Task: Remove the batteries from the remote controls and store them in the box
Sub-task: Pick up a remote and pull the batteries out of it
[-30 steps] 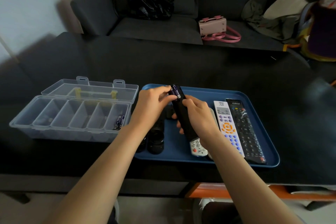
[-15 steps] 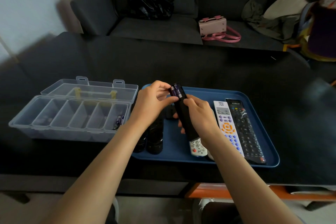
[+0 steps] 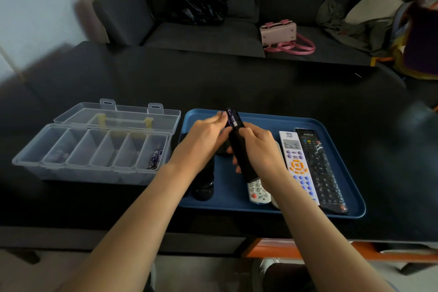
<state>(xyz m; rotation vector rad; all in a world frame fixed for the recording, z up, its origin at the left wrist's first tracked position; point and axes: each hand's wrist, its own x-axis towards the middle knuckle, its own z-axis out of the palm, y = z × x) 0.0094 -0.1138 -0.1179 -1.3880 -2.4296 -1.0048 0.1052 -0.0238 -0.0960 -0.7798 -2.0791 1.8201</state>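
Note:
My right hand (image 3: 257, 147) grips a slim black remote (image 3: 241, 149) held over the blue tray (image 3: 260, 118), its back facing up and its far end open. Purple batteries (image 3: 231, 118) show in that open compartment. My left hand (image 3: 205, 135) pinches at those batteries with thumb and fingertips. To the left stands a clear divided box (image 3: 92, 152) with its lid folded back. Purple batteries (image 3: 155, 156) lie in the box's rightmost compartment, and something faint sits in a compartment at the left.
On the tray lie a white remote with orange buttons (image 3: 297, 166), a long black remote (image 3: 318, 168), a small white remote (image 3: 258, 191) partly under my right wrist, and black cylindrical objects (image 3: 203, 182) under my left forearm. A dark sofa with bags stands behind the black table.
My left fingers have shifted a little along the battery end of the black remote. The remote stays in my right hand, barely moved. The batteries are still in the compartment.

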